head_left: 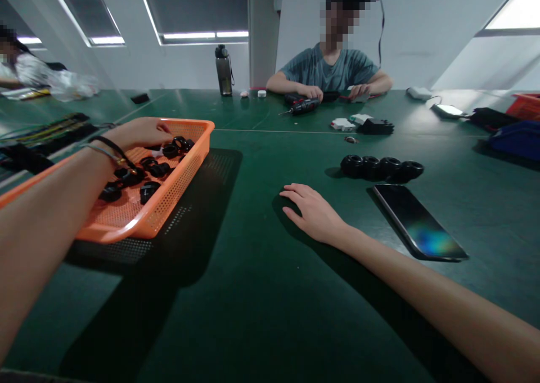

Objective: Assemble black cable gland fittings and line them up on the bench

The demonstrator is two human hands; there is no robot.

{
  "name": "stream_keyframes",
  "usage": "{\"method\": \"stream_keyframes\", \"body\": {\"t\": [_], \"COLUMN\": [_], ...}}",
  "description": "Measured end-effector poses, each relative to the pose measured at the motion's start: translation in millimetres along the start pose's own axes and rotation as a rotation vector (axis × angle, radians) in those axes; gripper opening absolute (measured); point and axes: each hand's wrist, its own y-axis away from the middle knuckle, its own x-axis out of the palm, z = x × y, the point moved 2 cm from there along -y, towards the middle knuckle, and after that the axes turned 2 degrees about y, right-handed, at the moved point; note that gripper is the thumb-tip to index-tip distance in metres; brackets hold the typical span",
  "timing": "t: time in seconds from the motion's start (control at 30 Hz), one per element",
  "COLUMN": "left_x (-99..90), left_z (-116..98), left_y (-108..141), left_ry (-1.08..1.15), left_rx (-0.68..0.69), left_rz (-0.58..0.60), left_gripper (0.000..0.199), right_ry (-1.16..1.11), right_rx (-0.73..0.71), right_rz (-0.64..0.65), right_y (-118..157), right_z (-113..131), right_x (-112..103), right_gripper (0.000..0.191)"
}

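Note:
My left hand [141,133] reaches over the far part of an orange plastic basket [169,203] with perforated sides. Its fingers bend down beside several black, ring-like plastic parts [160,169]; they are mostly hidden, so a grip cannot be made out. Palm down on the green table [261,293], my right hand [314,211] has its fingers stretched out and holds nothing. To the right of that hand, a row of similar black round parts [382,167] lies close together. A dark-screened phone [417,220] lies just in front of the row.
Across the table a person [329,68] sits with hands near a power drill [306,106]. White and black pieces [375,126] lie before them. A bottle [224,71] stands at the back. Bundled cables [46,133] lie at left, a blue bin [517,141] at right.

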Motion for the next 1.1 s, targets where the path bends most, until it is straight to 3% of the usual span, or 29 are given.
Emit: {"method": "stream_keyframes", "body": {"t": [0.1, 0.2, 0.33, 0.43, 0.6, 0.77, 0.87, 0.97, 1.1], "left_x": [-5.3, -1.2, 33.8, 68.8, 113.7, 135.1, 133.6, 120.3, 87.1], "left_z": [-37.4, -86.4, -142.9, -166.6, -171.4, -162.6, -161.9, -163.9, -159.3], "left_y": [11.7, 37.9, 83.5, 108.8, 122.7, 125.6, 125.7, 119.9, 92.6], "left_ry": [-0.039, -0.052, -0.043, -0.074, -0.093, -0.110, -0.105, -0.084, -0.099], "left_rx": [0.056, 0.281, 0.581, 0.764, 0.794, 0.833, 0.844, 0.842, 0.751], "left_rz": [0.047, 0.061, 0.224, 0.319, 0.418, 0.453, 0.457, 0.414, 0.208], "left_gripper": [0.034, 0.045, 0.038, 0.030, 0.032, 0.031, 0.042, 0.051, 0.039], "right_ry": [0.001, 0.011, -0.026, -0.098, -0.171, -0.146, -0.125, -0.120, -0.152], "right_rx": [-0.001, -0.023, -0.069, -0.044, -0.005, -0.013, -0.068, -0.088, -0.037], "right_rz": [-0.001, -0.022, -0.081, -0.116, -0.117, -0.074, -0.079, -0.101, -0.131], "right_y": [-0.2, -0.4, -2.0, -4.3, -5.6, -3.7, -3.0, -2.9, -3.3], "right_z": [1.1, 0.9, -5.4, -14.6, -21.9, -18.8, -17.4, -17.9, -18.4], "right_x": [-1.6, -1.7, 2.7, 7.5, 8.7, 3.9, 3.3, 5.2, 7.0], "right_gripper": [0.036, 0.035, 0.033, 0.033, 0.036, 0.034, 0.035, 0.037, 0.041]}}
